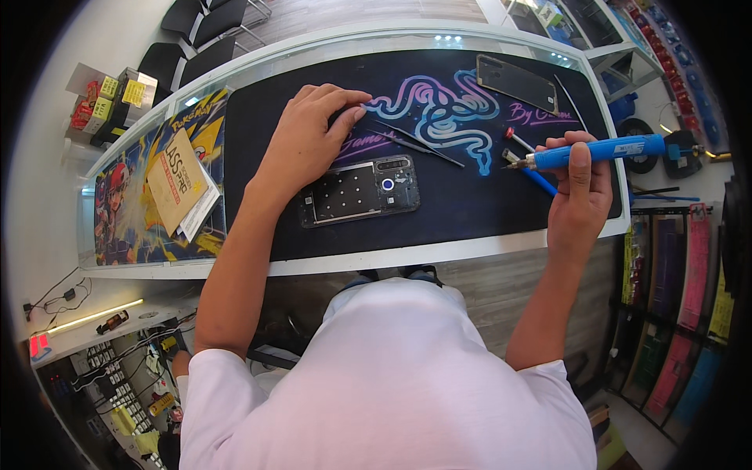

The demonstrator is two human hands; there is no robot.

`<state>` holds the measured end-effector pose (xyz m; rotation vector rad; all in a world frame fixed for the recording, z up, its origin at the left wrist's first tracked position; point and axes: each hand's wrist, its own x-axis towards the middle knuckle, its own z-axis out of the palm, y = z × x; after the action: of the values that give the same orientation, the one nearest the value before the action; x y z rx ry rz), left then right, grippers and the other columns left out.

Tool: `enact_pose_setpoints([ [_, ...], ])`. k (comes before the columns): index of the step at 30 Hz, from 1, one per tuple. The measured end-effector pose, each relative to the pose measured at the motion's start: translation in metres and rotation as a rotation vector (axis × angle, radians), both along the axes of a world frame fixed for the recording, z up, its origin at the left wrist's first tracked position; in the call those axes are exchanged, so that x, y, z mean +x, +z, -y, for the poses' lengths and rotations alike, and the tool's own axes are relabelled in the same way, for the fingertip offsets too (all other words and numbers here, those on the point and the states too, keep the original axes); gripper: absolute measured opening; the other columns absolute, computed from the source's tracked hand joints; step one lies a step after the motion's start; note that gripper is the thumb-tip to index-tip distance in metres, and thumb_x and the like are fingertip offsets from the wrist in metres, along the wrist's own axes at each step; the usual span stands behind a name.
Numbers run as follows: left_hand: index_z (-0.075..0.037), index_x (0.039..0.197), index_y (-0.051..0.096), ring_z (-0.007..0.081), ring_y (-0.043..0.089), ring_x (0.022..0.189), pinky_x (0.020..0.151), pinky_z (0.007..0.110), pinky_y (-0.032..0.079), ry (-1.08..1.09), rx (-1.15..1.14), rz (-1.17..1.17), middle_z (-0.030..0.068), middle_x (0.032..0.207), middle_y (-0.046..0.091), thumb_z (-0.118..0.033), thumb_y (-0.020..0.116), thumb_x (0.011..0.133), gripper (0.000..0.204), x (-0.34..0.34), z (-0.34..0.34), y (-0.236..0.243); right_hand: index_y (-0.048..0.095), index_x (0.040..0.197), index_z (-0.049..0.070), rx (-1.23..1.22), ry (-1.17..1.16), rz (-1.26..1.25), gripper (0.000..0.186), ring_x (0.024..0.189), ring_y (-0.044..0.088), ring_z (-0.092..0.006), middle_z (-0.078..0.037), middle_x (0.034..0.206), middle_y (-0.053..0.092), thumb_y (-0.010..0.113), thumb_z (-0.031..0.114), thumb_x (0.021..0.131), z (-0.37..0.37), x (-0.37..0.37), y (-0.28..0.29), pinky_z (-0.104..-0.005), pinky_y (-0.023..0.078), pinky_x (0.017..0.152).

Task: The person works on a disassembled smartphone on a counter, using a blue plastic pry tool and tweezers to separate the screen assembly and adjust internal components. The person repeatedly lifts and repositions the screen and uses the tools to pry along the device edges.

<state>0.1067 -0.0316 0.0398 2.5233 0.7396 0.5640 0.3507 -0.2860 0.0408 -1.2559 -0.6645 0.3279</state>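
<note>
On the black mat (462, 215) lies a smartphone (360, 192) with its back off, showing dark innards and a camera block. My left hand (313, 129) is over the mat just beyond the phone's left part. Its thumb and index tips are slightly apart, with nothing visible between them. In my right hand (580, 176) is a blue electric screwdriver (619, 149), held level with its metal tip pointing left, right of the phone. A pair of dark tweezers (419, 145) rests just above the phone. The removed back cover (517, 82) lies at the mat's far right.
Under the right hand are a red-capped tool (513, 135) and a blue-handled tool (540, 181). A thin dark rod (570, 102) lies along the mat's right side. At left, a brown envelope (176, 182) and papers cover a colourful mat (129, 204). Chairs (207, 35) stand behind the counter.
</note>
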Motion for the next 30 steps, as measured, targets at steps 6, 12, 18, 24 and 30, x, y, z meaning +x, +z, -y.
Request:
enact_pose_setpoints([
  [6, -0.013, 0.139, 0.076, 0.03, 0.057, 0.137, 0.122, 0.045, 0.04, 0.147, -0.07, -0.013, 0.0092, 0.135, 0.071, -0.047, 0.085, 0.097, 0.055, -0.092, 0.028, 0.009, 0.07, 0.128, 0.0, 0.035, 0.303, -0.003, 0.034, 0.103, 0.077, -0.0187, -0.012, 0.111, 0.078, 0.074, 0.03, 0.111, -0.054, -0.062, -0.001, -0.032, 0.063, 0.089],
  [12, -0.018, 0.151, 0.063, 0.0315, 0.044, 0.151, 0.13, 0.051, 0.031, 0.123, -0.002, -0.137, 0.0059, 0.157, 0.054, -0.058, 0.099, 0.069, 0.098, -0.129, 0.054, -0.012, 0.072, 0.123, 0.001, -0.029, 0.577, 0.177, 0.026, 0.093, 0.073, -0.0139, -0.007, 0.104, 0.075, 0.075, 0.023, 0.11, -0.119, -0.132, -0.008, -0.03, 0.058, 0.084],
  [18, -0.016, 0.148, 0.063, 0.0332, 0.046, 0.152, 0.13, 0.052, 0.029, 0.093, 0.037, -0.062, 0.0075, 0.156, 0.055, -0.059, 0.098, 0.073, 0.093, -0.132, 0.052, -0.023, 0.074, 0.117, 0.0, -0.127, 0.599, 0.384, 0.026, 0.08, 0.072, -0.015, -0.008, 0.097, 0.075, 0.079, 0.022, 0.106, -0.14, -0.16, -0.007, -0.0303, 0.059, 0.075],
  [24, -0.013, 0.151, 0.059, 0.0331, 0.046, 0.151, 0.13, 0.051, 0.03, 0.086, 0.058, -0.026, 0.0079, 0.157, 0.055, -0.06, 0.097, 0.074, 0.097, -0.134, 0.05, -0.028, 0.074, 0.117, 0.0, -0.141, 0.587, 0.458, 0.026, 0.08, 0.073, -0.0167, -0.009, 0.097, 0.077, 0.079, 0.023, 0.106, -0.145, -0.17, -0.007, -0.0316, 0.06, 0.075],
  [30, -0.015, 0.144, 0.065, 0.0296, 0.045, 0.151, 0.132, 0.051, 0.028, 0.098, 0.045, 0.013, 0.0042, 0.149, 0.056, -0.064, 0.095, 0.074, 0.09, -0.133, 0.05, -0.031, 0.074, 0.117, 0.001, -0.186, 0.561, 0.546, 0.024, 0.081, 0.075, -0.0189, -0.009, 0.099, 0.077, 0.078, 0.022, 0.107, -0.142, -0.172, -0.001, -0.0323, 0.061, 0.077],
])
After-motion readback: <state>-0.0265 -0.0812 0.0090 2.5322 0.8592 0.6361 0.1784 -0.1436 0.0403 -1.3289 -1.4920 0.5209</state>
